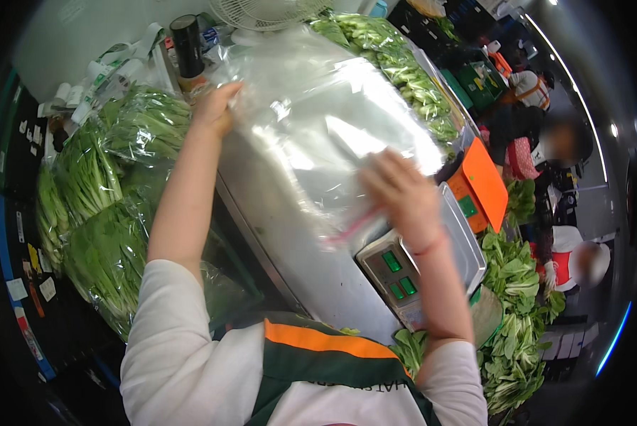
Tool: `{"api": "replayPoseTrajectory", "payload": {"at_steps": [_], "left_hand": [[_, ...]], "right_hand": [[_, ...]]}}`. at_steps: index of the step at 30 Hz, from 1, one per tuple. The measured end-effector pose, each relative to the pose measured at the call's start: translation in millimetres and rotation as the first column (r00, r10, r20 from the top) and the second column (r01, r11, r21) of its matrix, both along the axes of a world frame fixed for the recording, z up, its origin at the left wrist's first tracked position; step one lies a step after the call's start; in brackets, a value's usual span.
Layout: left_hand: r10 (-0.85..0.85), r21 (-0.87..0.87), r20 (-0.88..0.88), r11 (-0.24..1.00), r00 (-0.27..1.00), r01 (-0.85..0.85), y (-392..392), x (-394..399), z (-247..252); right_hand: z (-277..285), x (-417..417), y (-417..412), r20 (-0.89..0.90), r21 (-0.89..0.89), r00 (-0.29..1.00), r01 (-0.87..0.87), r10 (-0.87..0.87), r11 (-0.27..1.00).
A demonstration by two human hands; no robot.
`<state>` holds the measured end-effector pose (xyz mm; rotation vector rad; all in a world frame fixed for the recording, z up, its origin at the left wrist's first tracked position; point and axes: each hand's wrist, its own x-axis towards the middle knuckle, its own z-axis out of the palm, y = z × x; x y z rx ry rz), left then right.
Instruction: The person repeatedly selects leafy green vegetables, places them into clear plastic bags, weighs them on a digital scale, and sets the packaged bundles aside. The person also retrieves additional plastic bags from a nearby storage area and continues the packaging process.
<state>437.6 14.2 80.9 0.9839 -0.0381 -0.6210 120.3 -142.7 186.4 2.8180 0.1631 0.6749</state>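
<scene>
A large clear plastic bag (307,122) lies spread over the metal table (318,287), shiny with reflections. My left hand (217,109) grips its gathered edge at the upper left. My right hand (403,199), blurred, is over the bag's lower right part, near a pink strip (358,228); whether its fingers hold any plastic I cannot tell. Beneath my right forearm stands a digital scale (398,274) with green displays and a metal pan (465,239). Bagged leafy greens (105,261) are piled left of my left arm.
More bagged greens (403,80) lie along the table's far right side. An orange scale (478,186) stands beyond the metal pan. Loose leafy greens (515,319) are heaped at the right. A fan (270,10) and a black cylinder (186,45) stand at the back. Several people are at the far right.
</scene>
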Motion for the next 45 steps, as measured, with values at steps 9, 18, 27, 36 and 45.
{"api": "replayPoseTrajectory", "payload": {"at_steps": [9, 18, 27, 36, 45], "left_hand": [[-0.315, 0.537, 0.681, 0.829, 0.661, -0.158, 11, -135, -64], [-0.607, 0.65, 0.757, 0.737, 0.241, -0.185, 0, -184, -110], [-0.655, 0.672, 0.739, 0.7, 0.16, -0.242, -9, -173, -138], [-0.728, 0.762, 0.643, 0.638, 0.239, -0.108, -14, -169, -133], [-0.25, 0.249, 0.967, 0.889, -0.049, 0.386, -26, -351, 29]], "right_hand": [[-187, -13, 34, -0.216, 0.388, 0.963, 0.235, -0.16, 0.891], [-213, -42, 54, -0.088, 0.503, 0.973, 0.23, -0.215, 0.833], [-178, -79, 53, -0.018, 0.635, 0.969, 0.2, -0.245, 0.746], [-121, -365, 52, 0.143, 0.309, -0.1, 0.95, -0.985, -0.051], [-143, -326, 119, -0.283, 0.67, 0.593, 0.685, -0.753, 0.287]]}}
